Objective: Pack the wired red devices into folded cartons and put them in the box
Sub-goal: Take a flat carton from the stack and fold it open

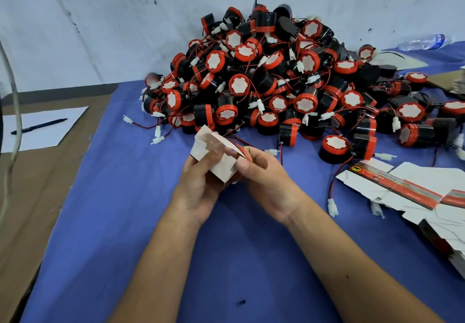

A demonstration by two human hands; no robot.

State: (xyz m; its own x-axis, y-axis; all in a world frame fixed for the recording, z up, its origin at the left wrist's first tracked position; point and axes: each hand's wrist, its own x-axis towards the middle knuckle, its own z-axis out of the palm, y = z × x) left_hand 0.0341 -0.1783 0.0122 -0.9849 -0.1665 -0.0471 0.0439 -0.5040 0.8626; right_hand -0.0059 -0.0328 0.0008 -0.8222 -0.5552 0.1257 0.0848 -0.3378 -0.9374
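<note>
Step in hand: closing a small white folded cardboard carton (218, 156) around one red device; a judgement from the open flap and the red wires trailing out of its top.
Left hand (201, 184): curled round the carton from below, at frame centre, gripping it.
Right hand (264, 171): thumb and fingers pinch the carton's right edge and flap.
Doing it well: tuck the wires fully inside before pressing the flap; hold the carton square so it doesn't buckle.
Supply: heap of red-and-black round wired devices (276, 83), upper centre on the blue-covered desk (125, 196).
Flat cartons (415, 191): white-and-red printed stack, right edge.
Box: not in view.
</note>
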